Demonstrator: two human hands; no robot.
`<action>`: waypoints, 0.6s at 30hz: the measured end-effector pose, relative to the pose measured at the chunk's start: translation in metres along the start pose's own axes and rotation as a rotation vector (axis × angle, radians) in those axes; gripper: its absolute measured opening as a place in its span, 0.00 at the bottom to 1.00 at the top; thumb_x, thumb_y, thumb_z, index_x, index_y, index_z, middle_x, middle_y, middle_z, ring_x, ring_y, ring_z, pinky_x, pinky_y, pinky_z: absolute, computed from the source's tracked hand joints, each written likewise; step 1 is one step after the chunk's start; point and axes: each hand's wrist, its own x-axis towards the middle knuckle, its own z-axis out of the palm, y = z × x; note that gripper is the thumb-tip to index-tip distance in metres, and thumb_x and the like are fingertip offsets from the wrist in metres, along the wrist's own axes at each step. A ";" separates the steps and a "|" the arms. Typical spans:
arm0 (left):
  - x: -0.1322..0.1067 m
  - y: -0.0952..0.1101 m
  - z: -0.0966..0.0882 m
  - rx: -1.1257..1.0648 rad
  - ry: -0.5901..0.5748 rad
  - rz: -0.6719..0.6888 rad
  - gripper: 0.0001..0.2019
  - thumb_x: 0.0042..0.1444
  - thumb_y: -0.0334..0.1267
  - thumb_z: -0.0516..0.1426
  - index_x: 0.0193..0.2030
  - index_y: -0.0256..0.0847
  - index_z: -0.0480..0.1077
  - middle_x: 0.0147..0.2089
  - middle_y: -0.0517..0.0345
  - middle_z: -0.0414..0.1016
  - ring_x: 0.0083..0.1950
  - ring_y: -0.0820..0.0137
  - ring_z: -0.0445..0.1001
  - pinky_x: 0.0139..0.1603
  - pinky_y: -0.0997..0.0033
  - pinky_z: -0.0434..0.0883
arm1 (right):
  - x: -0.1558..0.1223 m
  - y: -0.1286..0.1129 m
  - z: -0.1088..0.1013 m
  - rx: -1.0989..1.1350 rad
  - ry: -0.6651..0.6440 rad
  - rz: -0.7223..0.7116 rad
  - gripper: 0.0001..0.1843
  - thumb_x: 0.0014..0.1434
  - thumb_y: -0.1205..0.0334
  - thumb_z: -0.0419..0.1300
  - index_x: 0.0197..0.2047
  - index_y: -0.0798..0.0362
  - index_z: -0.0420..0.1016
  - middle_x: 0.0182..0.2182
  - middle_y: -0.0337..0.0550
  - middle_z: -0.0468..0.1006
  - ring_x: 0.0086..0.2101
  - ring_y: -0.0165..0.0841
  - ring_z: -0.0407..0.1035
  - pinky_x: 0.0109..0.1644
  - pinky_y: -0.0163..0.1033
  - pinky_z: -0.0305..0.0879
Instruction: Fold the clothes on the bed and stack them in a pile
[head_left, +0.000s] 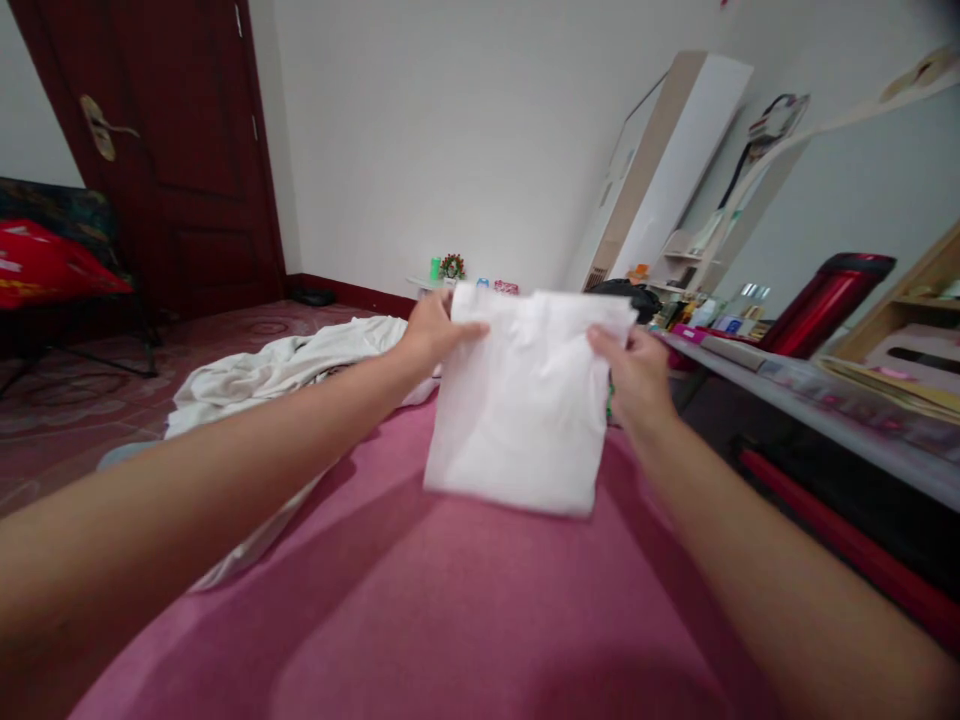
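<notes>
Both of my arms reach forward over a pink bed cover [442,620]. Between them hangs a folded white cloth [525,410], roughly square, slightly blurred, its lower edge close above or touching the cover. My left hand [435,330] grips its upper left corner, thumb on the near face and fingers behind. At the upper right corner, my right hand [637,370] pinches the cloth the same way. Whether the cloth is a garment I cannot tell. A crumpled off-white cloth pile [292,360] lies to the left, beyond my left forearm.
To the right stands a dressing table [810,400] with a red thermos flask [832,300], several bottles and a mirror [862,190]. A tall white cabinet-like unit [690,140] is behind. At left are a dark red door [180,150] and a chair holding a red bag [52,265].
</notes>
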 end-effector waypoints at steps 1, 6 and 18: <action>0.010 0.018 -0.004 -0.026 0.035 0.114 0.29 0.43 0.27 0.65 0.53 0.36 0.64 0.46 0.54 0.76 0.45 0.66 0.75 0.47 0.64 0.72 | 0.012 -0.014 0.000 0.017 0.046 -0.159 0.17 0.46 0.56 0.66 0.41 0.49 0.73 0.40 0.38 0.78 0.37 0.34 0.73 0.43 0.41 0.71; -0.007 0.037 -0.029 0.149 -0.061 0.326 0.28 0.46 0.24 0.61 0.56 0.37 0.63 0.39 0.60 0.75 0.41 0.68 0.75 0.47 0.63 0.70 | -0.011 -0.031 -0.023 -0.241 0.004 -0.387 0.17 0.47 0.57 0.66 0.42 0.49 0.75 0.40 0.40 0.79 0.41 0.38 0.73 0.47 0.44 0.69; -0.085 -0.001 -0.055 0.666 -0.972 0.299 0.16 0.47 0.22 0.52 0.34 0.43 0.77 0.33 0.62 0.79 0.34 0.72 0.75 0.37 0.76 0.67 | -0.107 -0.032 -0.035 -0.684 -0.721 -0.093 0.19 0.53 0.61 0.57 0.49 0.51 0.77 0.45 0.45 0.80 0.44 0.40 0.74 0.49 0.45 0.70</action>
